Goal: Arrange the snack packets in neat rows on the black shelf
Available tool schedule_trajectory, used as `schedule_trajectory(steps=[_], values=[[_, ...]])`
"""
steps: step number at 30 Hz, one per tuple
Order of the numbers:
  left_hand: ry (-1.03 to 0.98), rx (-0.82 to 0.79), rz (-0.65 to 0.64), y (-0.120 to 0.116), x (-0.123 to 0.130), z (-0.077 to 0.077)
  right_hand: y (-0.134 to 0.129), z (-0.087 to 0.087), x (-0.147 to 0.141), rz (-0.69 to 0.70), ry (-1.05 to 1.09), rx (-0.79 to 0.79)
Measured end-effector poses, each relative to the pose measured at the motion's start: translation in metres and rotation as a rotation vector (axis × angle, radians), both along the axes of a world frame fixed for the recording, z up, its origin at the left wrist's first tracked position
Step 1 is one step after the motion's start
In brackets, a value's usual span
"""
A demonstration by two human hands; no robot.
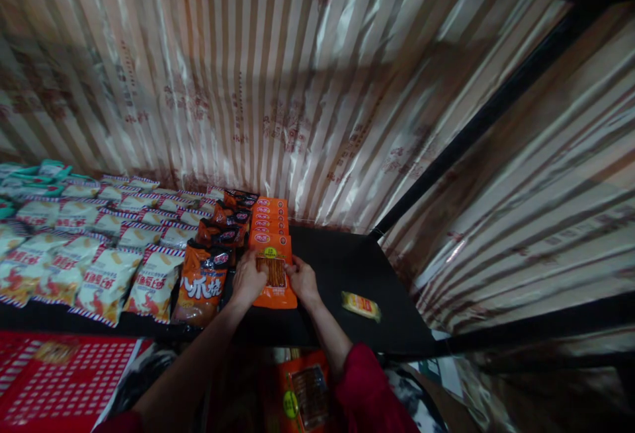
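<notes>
An orange packet (270, 295) with a clear window showing brown strips lies at the front of a row of matching orange packets (269, 215) on the black shelf. My left hand (248, 279) holds its left edge, and my right hand (301, 281) grips its right edge, fingers closed on it. Left of my left hand stands a black and orange bag (201, 287), with similar bags behind it. A small yellow packet (360, 305) lies alone on the shelf, right of my right hand.
Rows of white snack bags (109, 281) cover the shelf at left, with green packets (37, 178) behind. A red basket (64, 380) is below at left. Another orange packet (308, 393) lies below the shelf edge. A black post (476, 129) slants at right before striped sheeting.
</notes>
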State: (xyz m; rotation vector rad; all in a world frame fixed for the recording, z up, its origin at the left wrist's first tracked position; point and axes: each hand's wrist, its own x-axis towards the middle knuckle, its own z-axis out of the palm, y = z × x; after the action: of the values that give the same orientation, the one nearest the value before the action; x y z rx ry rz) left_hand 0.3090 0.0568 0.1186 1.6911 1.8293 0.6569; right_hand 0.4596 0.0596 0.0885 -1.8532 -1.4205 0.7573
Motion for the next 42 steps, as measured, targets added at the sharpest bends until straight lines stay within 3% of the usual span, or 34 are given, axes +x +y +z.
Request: schedule_trajectory(steps=[22,31,42], values=[[0.117,0.060,-0.033,-0.003,0.009,0.001,0.000,0.004,-0.002,0.007,-0.019,-0.010],[0.171,0.070,-0.231,0.003,0.025,0.010,-0.001,0.009,-0.003,-0.005,-0.024,0.003],[0.251,0.201,-0.252,0.017,0.021,-0.013,-0.002,-0.003,0.001,0.020,-0.037,0.048]])
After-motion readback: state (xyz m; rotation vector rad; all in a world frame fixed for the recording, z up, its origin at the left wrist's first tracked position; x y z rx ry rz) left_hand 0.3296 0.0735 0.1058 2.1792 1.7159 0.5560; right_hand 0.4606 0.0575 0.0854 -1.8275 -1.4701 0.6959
